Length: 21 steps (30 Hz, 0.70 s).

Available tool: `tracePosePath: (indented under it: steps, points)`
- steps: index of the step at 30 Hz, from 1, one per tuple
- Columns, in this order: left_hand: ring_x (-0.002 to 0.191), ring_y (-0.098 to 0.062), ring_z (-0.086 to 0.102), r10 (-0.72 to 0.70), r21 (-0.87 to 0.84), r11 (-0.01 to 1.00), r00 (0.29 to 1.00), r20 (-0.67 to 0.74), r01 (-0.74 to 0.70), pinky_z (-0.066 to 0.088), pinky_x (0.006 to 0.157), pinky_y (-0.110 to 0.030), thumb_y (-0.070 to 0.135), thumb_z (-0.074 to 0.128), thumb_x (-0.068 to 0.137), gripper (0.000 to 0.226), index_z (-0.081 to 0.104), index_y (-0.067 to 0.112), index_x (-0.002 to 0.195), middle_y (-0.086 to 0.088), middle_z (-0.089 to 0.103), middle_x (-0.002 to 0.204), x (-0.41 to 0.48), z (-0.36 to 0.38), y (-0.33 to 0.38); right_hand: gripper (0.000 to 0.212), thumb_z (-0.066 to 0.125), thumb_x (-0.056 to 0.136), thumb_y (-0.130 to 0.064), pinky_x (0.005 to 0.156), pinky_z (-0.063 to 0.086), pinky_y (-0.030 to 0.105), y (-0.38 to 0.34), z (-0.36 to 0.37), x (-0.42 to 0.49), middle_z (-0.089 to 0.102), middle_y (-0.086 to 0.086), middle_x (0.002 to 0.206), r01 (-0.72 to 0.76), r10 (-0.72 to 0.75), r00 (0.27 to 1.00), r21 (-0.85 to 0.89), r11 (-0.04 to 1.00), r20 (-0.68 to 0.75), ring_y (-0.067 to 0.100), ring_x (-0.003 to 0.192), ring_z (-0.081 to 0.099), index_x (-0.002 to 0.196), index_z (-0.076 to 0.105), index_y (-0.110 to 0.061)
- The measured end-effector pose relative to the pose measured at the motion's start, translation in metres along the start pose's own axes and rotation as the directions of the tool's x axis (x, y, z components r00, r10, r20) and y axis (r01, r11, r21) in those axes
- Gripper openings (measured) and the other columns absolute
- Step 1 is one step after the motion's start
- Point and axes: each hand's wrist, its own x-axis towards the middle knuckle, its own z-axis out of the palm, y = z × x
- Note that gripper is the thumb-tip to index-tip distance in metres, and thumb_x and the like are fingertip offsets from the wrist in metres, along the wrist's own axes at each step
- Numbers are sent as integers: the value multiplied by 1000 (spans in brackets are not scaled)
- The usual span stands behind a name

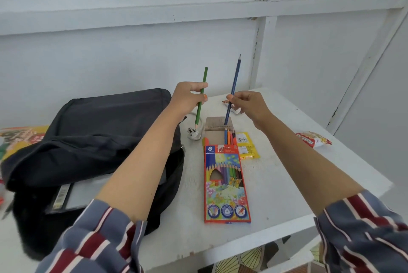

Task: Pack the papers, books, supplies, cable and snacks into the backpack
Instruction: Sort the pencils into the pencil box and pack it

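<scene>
You are in what looks like a plain room of a home, set up as a study corner, not a shop or a lab. Take the white table point(276, 184) as your landmark: its paint is scuffed and chipped along the near edge. Behind the table rises a pale painted panel wall point(132, 52) crossed by raised battens point(261, 52), with paint flaking at the joints. Below the table's near edge you can see a floor covering point(249, 257) with a large leaf pattern. On the table lie school and household things: a black backpack point(99, 129) on its left side, a box of coloured pencils point(225, 184) near its middle, a white plug point(194, 134) farther back, and a snack packet point(313, 139) by its right edge.
</scene>
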Motion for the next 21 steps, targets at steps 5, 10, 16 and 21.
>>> tracePosePath:
  steps: [5,10,16,21]
  points:
    - [77,-12,57,-67,1,998,998,-5,67,50,71,-15,-6,61,84,43,57,7,125,-3,55,107,1,7,-14,42,65,86,-11,54,47,11,-4,1,4,68,11,82,-7,12,999,-84,996,48,10,61,58,124,52,0]
    - [95,-18,57,-135,-31,990,991,-2,135,49,77,-17,-7,61,83,46,56,6,126,-6,54,115,1,18,-34,64,66,83,-1,62,52,13,13,11,2,66,27,78,42,-40,999,-165,985,15,8,52,57,138,37,-14]
    - [99,-18,55,-199,-73,978,980,-25,197,50,75,-17,-8,60,84,48,53,5,129,-9,53,122,3,27,-47,53,65,84,-1,62,44,6,33,25,3,65,17,70,91,-86,996,-313,945,32,6,54,57,133,48,-11]
    - [104,-19,55,-258,-118,960,966,-13,254,50,77,-18,-9,58,85,49,49,2,132,-13,54,122,7,29,-49,46,64,86,-9,62,42,19,40,28,4,67,18,83,135,-55,984,-501,855,171,14,65,55,130,50,-7]
